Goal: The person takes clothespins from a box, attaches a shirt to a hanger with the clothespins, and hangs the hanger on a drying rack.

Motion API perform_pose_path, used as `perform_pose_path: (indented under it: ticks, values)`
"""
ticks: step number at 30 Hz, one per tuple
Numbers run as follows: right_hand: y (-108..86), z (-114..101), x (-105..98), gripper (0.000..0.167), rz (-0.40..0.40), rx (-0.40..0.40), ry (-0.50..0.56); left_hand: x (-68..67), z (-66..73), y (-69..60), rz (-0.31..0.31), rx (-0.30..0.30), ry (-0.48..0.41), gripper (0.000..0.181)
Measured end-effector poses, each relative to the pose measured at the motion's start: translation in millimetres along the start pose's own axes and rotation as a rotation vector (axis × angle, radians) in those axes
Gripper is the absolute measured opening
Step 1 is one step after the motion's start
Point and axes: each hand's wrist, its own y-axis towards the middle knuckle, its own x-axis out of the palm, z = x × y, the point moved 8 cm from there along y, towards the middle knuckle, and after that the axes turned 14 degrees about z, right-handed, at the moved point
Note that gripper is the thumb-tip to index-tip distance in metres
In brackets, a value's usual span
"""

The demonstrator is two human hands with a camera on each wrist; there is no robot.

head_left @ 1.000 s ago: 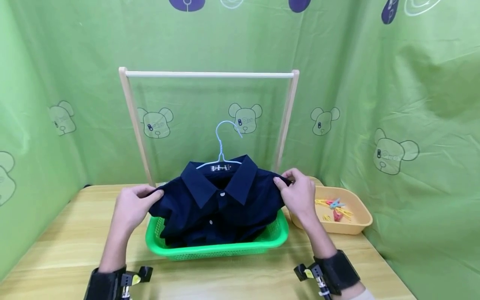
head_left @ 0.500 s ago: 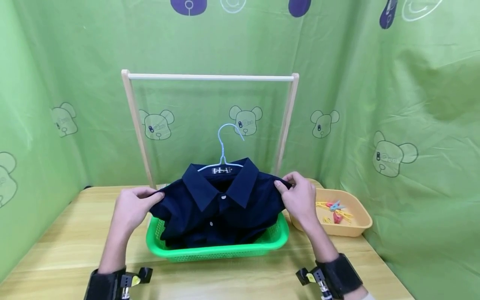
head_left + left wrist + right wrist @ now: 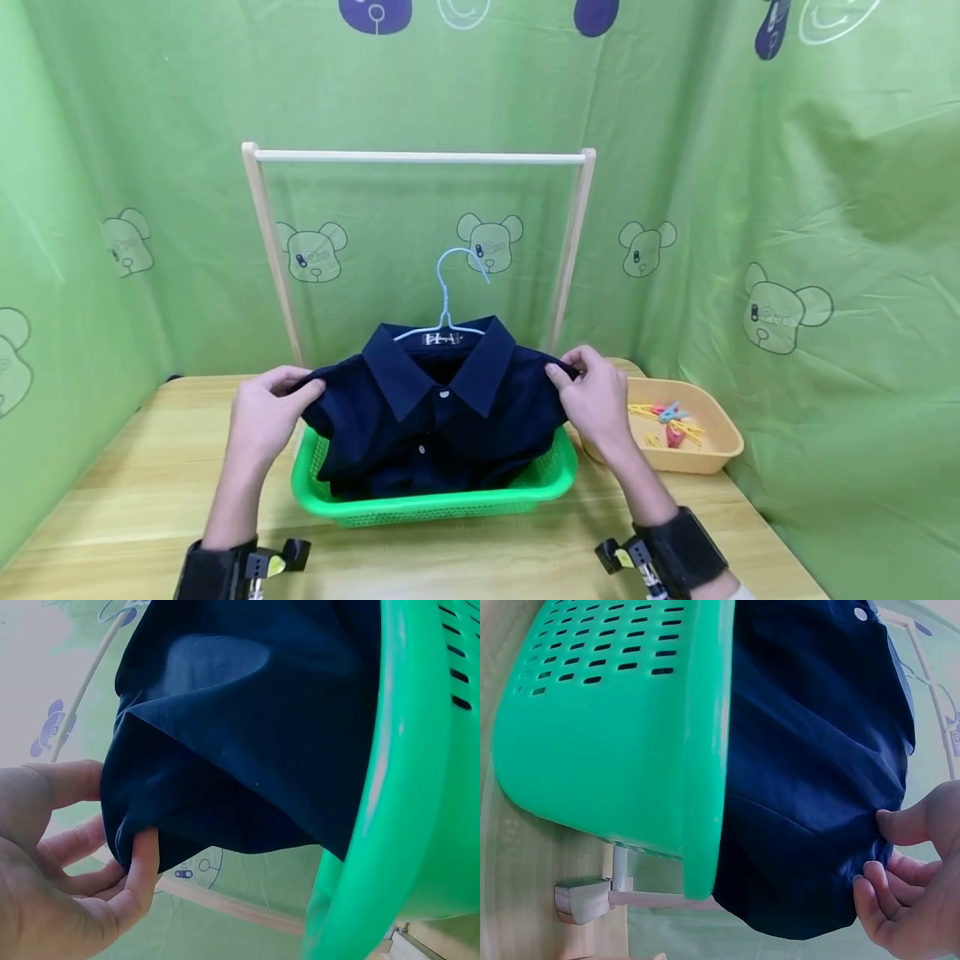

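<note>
A dark navy button-up shirt [image 3: 450, 417] is held up by its two shoulders, collar upward, its lower part bunched inside a green plastic basket [image 3: 435, 504]. My left hand [image 3: 266, 417] pinches the shoulder on the left between thumb and fingers; the left wrist view shows the cloth draping from that hand [image 3: 75, 870]. On the other side, my right hand [image 3: 596, 400] pinches the opposite shoulder, also seen in the right wrist view, where thumb and fingertips grip the fabric [image 3: 817, 787]. A light blue wire hanger [image 3: 445, 308] sits inside the collar with its hook standing up.
Behind the basket stands a rack with wooden posts [image 3: 270, 250] and a white bar [image 3: 420, 157]. To the right, an orange tray [image 3: 716, 454] holds several coloured clothespins [image 3: 672, 412]. Green curtains [image 3: 862, 250] surround the wooden table [image 3: 450, 567].
The view has tilted slightly, so the scene sits a little lower in the frame. Both hands keep their pinch on the shirt's shoulders, with hardly any movement.
</note>
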Motion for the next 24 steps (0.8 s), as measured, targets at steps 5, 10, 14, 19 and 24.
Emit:
perform_pose_path:
  ticks: [5, 10, 14, 19, 24]
  values:
    - [-0.7, -0.9, 0.4, 0.016, -0.001, 0.001, 0.007, -0.7, 0.5, 0.2, 0.015, 0.002, -0.018, 0.027]
    - [-0.9, -0.9, 0.7, 0.016, -0.007, 0.003, 0.009, 1.0, 1.2, -0.4, 0.001, 0.042, 0.027, 0.03]
    - [-0.6, -0.5, 0.2, 0.016, -0.012, 0.002, 0.011, 1.7, 0.2, -0.2, 0.016, 0.083, 0.077, 0.03]
    - [-0.2, -0.3, -0.2, 0.016, -0.019, 0.001, 0.016, 1.4, 0.9, 0.3, 0.032, 0.141, 0.135, 0.026]
    - [0.0, -0.6, -0.2, 0.017, -0.034, 0.0, 0.008, 0.6, 1.2, 0.6, 0.034, 0.157, 0.16, 0.026]
